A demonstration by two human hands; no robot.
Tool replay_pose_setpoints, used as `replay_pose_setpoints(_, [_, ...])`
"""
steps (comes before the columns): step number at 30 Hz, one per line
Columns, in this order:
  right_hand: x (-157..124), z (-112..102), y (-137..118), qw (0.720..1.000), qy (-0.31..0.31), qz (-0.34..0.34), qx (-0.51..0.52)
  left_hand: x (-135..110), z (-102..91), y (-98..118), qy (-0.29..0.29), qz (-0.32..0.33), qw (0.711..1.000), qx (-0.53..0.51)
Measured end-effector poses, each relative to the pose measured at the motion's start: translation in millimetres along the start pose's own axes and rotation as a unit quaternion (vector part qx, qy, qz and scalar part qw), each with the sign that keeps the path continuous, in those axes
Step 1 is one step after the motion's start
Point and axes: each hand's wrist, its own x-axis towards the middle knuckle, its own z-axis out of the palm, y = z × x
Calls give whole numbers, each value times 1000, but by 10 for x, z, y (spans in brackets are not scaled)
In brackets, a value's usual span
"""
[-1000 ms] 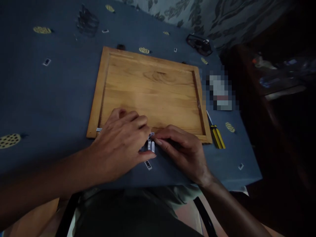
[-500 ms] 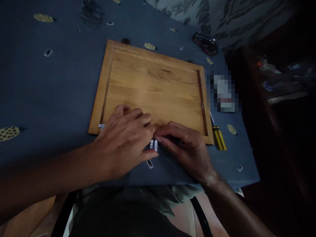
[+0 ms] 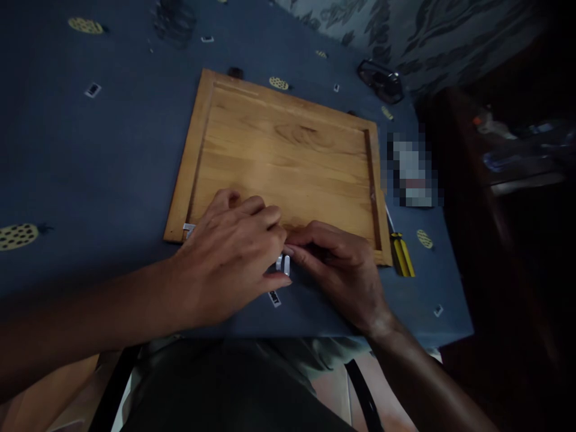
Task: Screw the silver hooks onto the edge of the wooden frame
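A wooden panel (image 3: 288,156) with a raised frame lies on the blue tablecloth, its near edge partly hidden by my hands. My left hand (image 3: 238,255) rests over that edge with its fingers curled. Small silvery metal parts (image 3: 283,264) poke out between its fingers and thumb. Another flat metal end (image 3: 189,228) shows by the left wrist, on the panel's near left corner. My right hand (image 3: 344,264) pinches thumb and forefinger together right beside the metal parts. Whatever lies in that pinch is too small or hidden to make out.
A yellow-handled screwdriver (image 3: 402,255) lies along the panel's right side. Beyond it is a blurred-out pale object (image 3: 413,171). Dark-framed glasses (image 3: 381,81) sit at the back right, and a dark see-through object (image 3: 173,21) at the back left. The table's near edge is close to my lap.
The whole view has shifted slightly, so the table and panel appear a little further right. Both hands keep nearly the same place and grip at the panel's near edge.
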Motion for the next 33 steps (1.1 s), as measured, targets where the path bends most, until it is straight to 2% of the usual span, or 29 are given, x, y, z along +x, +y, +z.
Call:
replay_pose_setpoints(14, [-75, -11, 59, 999, -9, -32, 25, 7, -14, -3, -12, -4, 1000, -10])
replay_pose_setpoints(33, [-59, -98, 65, 992, -67, -105, 0, 7, -17, -1, -14, -8, 1000, -15])
